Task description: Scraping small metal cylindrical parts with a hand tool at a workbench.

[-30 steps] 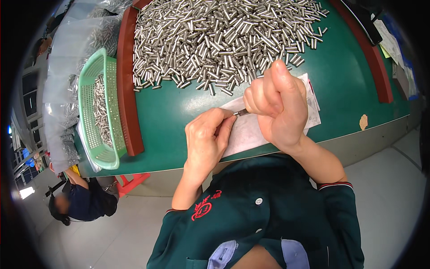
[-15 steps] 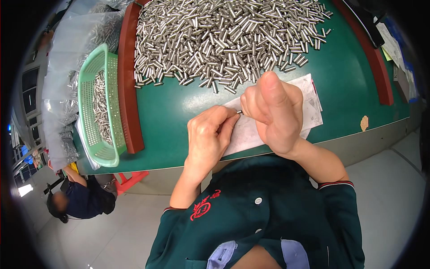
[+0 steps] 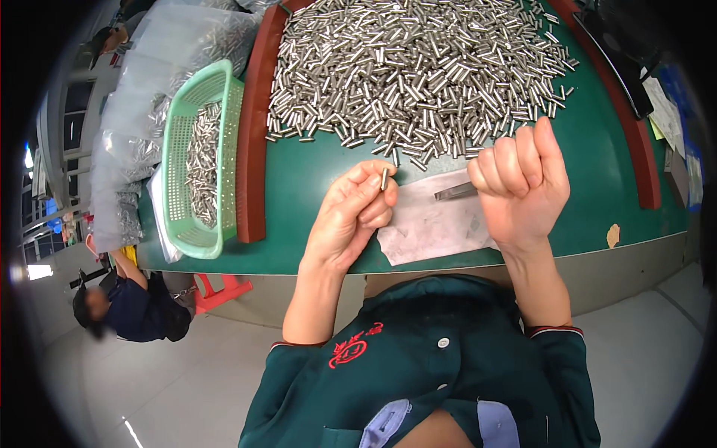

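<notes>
Pinched between the thumb and fingers of my left hand (image 3: 351,213) is a small metal pin (image 3: 385,179), held nearly upright above the bench. My right hand (image 3: 523,187) is closed round a flat, dark grey metal tool (image 3: 455,192). Its narrow blade sticks out toward my left hand, apart from the pin; its exact kind cannot be made out. Under both hands lies a smudged white cloth or paper (image 3: 429,231). Just beyond them spreads a large pile of shiny cylindrical pins (image 3: 418,82).
Red-brown rails (image 3: 254,134) border the green bench (image 3: 582,201). Left of the rail, a green plastic basket (image 3: 170,164) holds more pins, with clear bags of parts (image 3: 134,112) beyond. A person (image 3: 142,302) sits at lower left near a red stool (image 3: 220,291). Papers (image 3: 665,112) lie far right.
My hands have drawn apart, the right one moving right, so the grey tool now shows. My left hand has turned and raised the pin. The whole view has shifted slightly.
</notes>
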Available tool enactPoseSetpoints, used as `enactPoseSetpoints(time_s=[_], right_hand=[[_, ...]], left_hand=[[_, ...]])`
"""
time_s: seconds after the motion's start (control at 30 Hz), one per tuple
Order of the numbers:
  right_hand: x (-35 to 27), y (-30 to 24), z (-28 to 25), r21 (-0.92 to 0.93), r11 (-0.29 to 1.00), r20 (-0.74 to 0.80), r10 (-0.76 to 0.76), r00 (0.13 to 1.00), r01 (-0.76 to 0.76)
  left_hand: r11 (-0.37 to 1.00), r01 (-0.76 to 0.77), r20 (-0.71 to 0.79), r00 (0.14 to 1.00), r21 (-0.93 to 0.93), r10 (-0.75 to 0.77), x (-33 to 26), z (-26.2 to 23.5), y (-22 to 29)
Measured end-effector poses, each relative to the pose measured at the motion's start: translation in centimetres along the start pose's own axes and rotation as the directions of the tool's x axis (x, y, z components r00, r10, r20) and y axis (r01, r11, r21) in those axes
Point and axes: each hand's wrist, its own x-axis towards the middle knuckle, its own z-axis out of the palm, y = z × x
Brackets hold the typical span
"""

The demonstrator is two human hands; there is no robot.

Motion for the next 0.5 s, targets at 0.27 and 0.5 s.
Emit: enactPoseSetpoints(time_s=[0.27, 0.5], right_hand=[[0.0, -0.1, 0.1, 0.034, 0.999, -0.015, 0.001, 1.000, 0.000], [0.0, -0.3, 0.0, 0.054, 0.998, -0.040, 0.017, 0.999, -0.015]], left_hand=[[1.000, -0.005, -0.067, 0.998, 0.031, 0.007, -0.1, 0.6, 0.3], [0.995, -0.011, -0.119, 0.993, 0.100, 0.023, 0.1, 1.3, 0.5]])
